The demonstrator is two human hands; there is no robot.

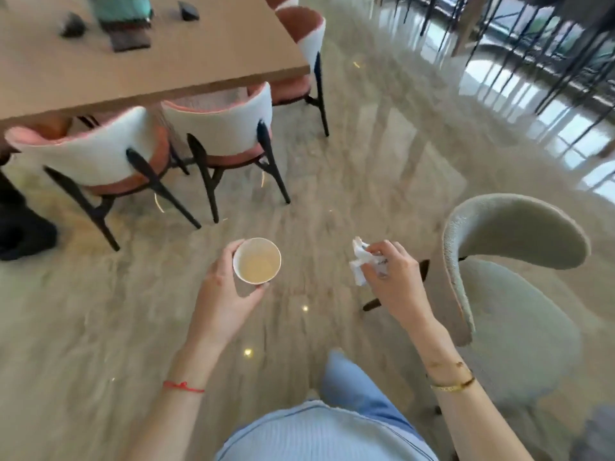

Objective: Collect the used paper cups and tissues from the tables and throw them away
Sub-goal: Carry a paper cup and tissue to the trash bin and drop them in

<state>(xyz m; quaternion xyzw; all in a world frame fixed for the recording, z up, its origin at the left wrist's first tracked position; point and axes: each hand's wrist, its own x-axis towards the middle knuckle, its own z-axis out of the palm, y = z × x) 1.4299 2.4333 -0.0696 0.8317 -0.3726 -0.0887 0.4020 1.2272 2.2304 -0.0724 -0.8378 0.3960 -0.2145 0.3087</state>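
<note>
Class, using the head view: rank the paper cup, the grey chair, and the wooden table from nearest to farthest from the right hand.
From the right hand:
1. Grey chair, just to its right.
2. Paper cup, to its left, held in the left hand.
3. Wooden table, far upper left.

I am standing in what looks like a café or lounge: a long wooden tabletop (186, 71) ringed by matching pink-and-white chairs (226, 128), a grey upholstered armchair (512, 294), polished stone floor (366, 144) and further dark-legged furniture (549, 44) beyond.

White paper cup (257, 260) upright, held above floor, beige residue inside; crumpled white tissue (361, 261) alongside.
</note>
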